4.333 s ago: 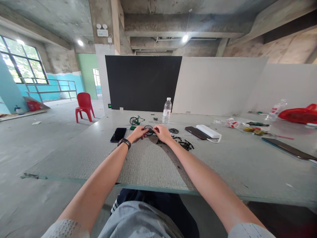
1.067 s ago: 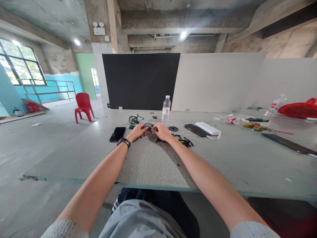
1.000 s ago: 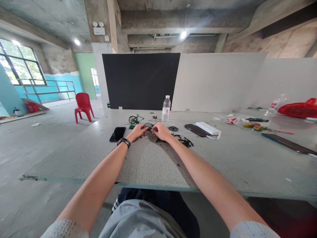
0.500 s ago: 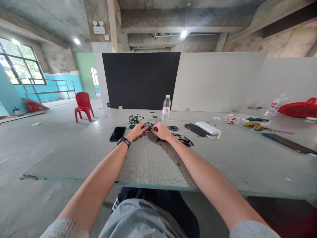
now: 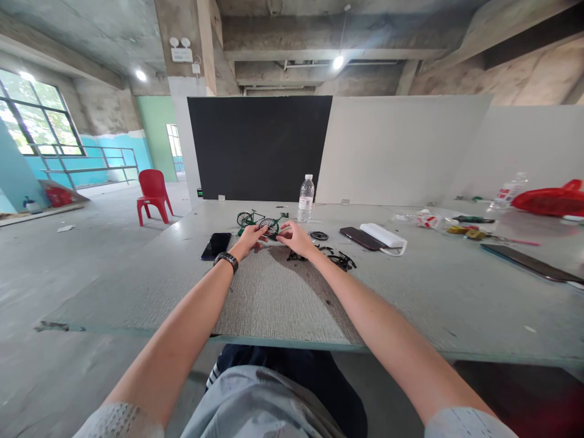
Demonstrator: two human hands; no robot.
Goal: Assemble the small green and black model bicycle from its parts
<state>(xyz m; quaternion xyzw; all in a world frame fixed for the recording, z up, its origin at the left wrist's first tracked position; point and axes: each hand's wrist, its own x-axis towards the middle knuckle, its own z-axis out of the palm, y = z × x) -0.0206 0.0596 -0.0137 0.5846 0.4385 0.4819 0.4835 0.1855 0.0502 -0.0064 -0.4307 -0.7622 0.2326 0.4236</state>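
Observation:
My left hand [image 5: 251,239] is closed, with its fingertips pinching the left side of a small black spoked model bicycle wheel [image 5: 269,227]. At that wheel's right rim, the thumb and fingers of my right hand [image 5: 295,238] touch it; the exact contact is too small to make out. Just behind my left hand stands a green miniature bicycle frame [image 5: 247,218] with a black wheel at its left end. Another black wheel [image 5: 319,235] lies flat to the right of my right hand. Loose black parts [image 5: 341,261] lie on the table beside my right wrist.
A water bottle [image 5: 306,199] stands behind my hands. One phone [image 5: 216,246] lies at the left; another dark phone [image 5: 362,238] and a white power bank [image 5: 383,235] lie right. Farther right are yellow-handled tools [image 5: 468,232] and a dark flat device [image 5: 531,263]. The table edge [image 5: 292,342] is near my body.
The wheel has moved slightly left and up, closer to the green frame. My right fingers have shifted from near its hub to its right rim and spread a little.

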